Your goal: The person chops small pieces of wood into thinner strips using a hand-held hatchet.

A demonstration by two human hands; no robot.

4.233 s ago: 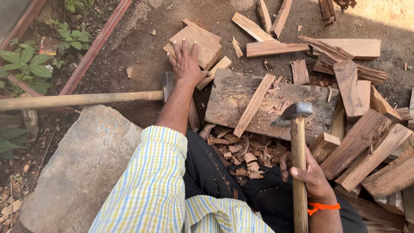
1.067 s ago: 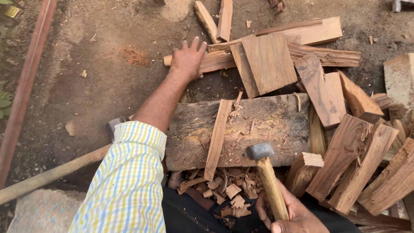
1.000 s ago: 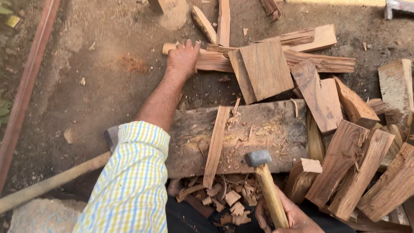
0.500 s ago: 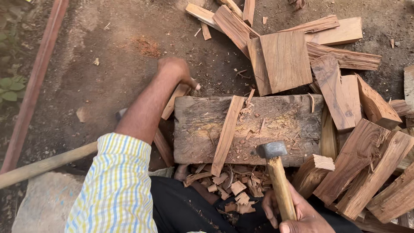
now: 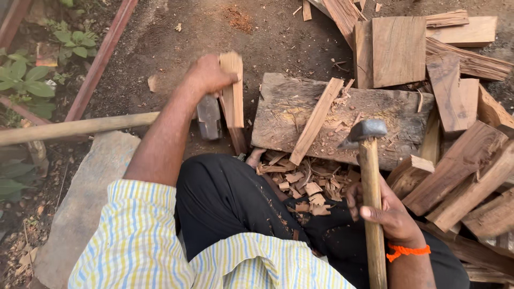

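Gripping a short wood piece and a hammer beside the chopping block.
Left hand was closed around the wood piece, held upright just left of the block. Right hand was clenched on the hammer's wooden handle below the block, its metal head resting against the block's near edge. A thin stick lay slanted across the block; chips were heaped beneath it.

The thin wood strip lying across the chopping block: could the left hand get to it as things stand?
Probably not at once. The left hand is closed around a wood piece beside the chopping block. The thin strip lies uncovered on top, so only the full grip hinders it.
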